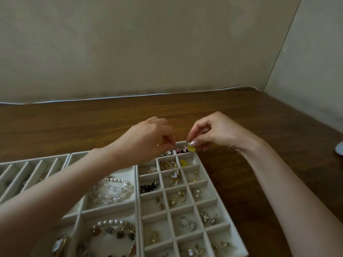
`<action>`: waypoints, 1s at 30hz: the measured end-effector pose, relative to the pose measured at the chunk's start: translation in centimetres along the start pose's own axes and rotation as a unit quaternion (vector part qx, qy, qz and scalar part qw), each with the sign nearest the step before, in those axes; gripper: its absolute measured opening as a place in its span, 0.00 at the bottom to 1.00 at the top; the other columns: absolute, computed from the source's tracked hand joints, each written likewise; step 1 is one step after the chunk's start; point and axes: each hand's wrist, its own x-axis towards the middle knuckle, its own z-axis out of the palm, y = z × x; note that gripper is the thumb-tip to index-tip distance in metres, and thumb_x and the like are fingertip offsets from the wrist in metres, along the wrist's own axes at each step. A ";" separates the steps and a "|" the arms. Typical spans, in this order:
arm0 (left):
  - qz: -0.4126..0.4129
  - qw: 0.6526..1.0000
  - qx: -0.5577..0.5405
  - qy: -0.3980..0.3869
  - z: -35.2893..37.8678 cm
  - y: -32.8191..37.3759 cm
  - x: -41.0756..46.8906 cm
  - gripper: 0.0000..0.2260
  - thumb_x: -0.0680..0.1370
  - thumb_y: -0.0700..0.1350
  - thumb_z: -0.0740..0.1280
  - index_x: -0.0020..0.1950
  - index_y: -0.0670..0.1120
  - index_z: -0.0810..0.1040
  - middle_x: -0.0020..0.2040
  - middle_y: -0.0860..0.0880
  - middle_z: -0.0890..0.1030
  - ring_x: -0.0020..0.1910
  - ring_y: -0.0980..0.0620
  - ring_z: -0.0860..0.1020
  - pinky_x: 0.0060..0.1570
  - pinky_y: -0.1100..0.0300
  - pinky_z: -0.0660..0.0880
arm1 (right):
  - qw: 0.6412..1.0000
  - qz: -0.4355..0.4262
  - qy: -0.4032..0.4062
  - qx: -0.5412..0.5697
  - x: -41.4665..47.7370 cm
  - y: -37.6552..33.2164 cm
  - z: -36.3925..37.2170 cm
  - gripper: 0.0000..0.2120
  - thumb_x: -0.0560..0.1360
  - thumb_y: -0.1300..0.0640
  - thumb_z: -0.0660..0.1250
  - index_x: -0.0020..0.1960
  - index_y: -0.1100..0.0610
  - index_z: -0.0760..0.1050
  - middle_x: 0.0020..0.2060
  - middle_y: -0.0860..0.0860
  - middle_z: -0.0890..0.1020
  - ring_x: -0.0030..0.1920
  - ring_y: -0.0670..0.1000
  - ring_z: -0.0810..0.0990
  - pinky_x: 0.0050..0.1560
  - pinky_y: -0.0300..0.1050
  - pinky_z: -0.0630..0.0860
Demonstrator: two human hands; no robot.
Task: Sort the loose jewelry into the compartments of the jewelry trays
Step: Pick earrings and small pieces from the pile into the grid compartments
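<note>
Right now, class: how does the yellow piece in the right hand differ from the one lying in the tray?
The right hand pinches the held piece; the lying piece is untouched. The held piece hangs above the tray; the lying piece rests in a compartment. Both are small and yellow.

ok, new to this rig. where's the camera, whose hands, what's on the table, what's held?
No machine: a person works with two bare hands. The one picture comes from a camera on their head, looking forward and down. On the table lie three trays: the right tray has small compartments with earrings, the middle tray larger ones with bead strings, the left tray long slots. The right hand pinches a yellow piece over the right tray's far corner; a twin lies in a compartment nearby. The left hand pinches its fingers together beside it; what, if anything, they hold is too small to tell.
</note>
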 end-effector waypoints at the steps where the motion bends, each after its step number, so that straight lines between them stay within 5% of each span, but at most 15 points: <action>1: 0.003 1.000 -0.004 -0.002 0.0 0.0 0.0 0.04 0.75 0.49 0.68 0.46 0.51 0.79 0.38 0.61 0.68 0.41 0.63 0.68 0.40 0.68 0.65 | 1.000 -0.001 -0.003 -0.011 0.0 -0.1 0.1 0.06 0.69 0.66 0.72 0.41 0.56 0.81 0.35 0.48 0.85 0.37 0.45 0.84 0.37 0.35 0.77; 8: 0.027 0.999 -0.017 -0.028 0.6 0.6 -0.2 0.06 0.75 0.47 0.66 0.50 0.53 0.80 0.42 0.57 0.69 0.44 0.59 0.67 0.43 0.61 0.70 | 0.996 0.016 -0.046 -0.081 -0.2 -0.5 0.4 0.06 0.69 0.62 0.73 0.40 0.51 0.83 0.39 0.44 0.83 0.45 0.42 0.79 0.52 0.42 0.74; 15: 0.053 0.995 0.018 -0.083 1.0 1.2 -0.5 0.16 0.73 0.39 0.62 0.53 0.56 0.80 0.46 0.54 0.66 0.45 0.57 0.61 0.43 0.70 0.61 | 0.989 0.061 -0.058 -0.124 0.0 -0.7 1.5 0.04 0.68 0.61 0.74 0.41 0.53 0.83 0.42 0.44 0.80 0.49 0.44 0.77 0.57 0.46 0.74; 20: 0.050 0.994 0.028 -0.094 1.0 1.3 -0.6 0.18 0.73 0.37 0.61 0.54 0.57 0.79 0.49 0.52 0.68 0.47 0.56 0.62 0.47 0.64 0.60 | 0.977 0.058 -0.036 -0.200 -0.4 -1.5 2.2 0.03 0.69 0.58 0.74 0.40 0.52 0.81 0.44 0.44 0.79 0.49 0.44 0.77 0.55 0.47 0.76; 26: 0.047 0.993 0.031 -0.100 1.2 1.3 -0.5 0.18 0.73 0.37 0.60 0.55 0.57 0.78 0.49 0.52 0.68 0.47 0.56 0.61 0.48 0.63 0.61 | 0.940 0.039 -0.010 -0.338 -1.0 -2.3 2.7 0.05 0.73 0.55 0.70 0.40 0.50 0.75 0.43 0.46 0.77 0.44 0.46 0.75 0.34 0.38 0.66; 30: 0.049 0.993 0.032 -0.100 1.1 1.3 -0.5 0.18 0.73 0.37 0.61 0.55 0.57 0.78 0.49 0.53 0.67 0.47 0.57 0.60 0.47 0.64 0.59 | 0.947 0.035 0.002 -0.320 -1.0 -2.1 2.7 0.01 0.74 0.56 0.69 0.44 0.52 0.78 0.46 0.46 0.78 0.46 0.46 0.75 0.37 0.38 0.67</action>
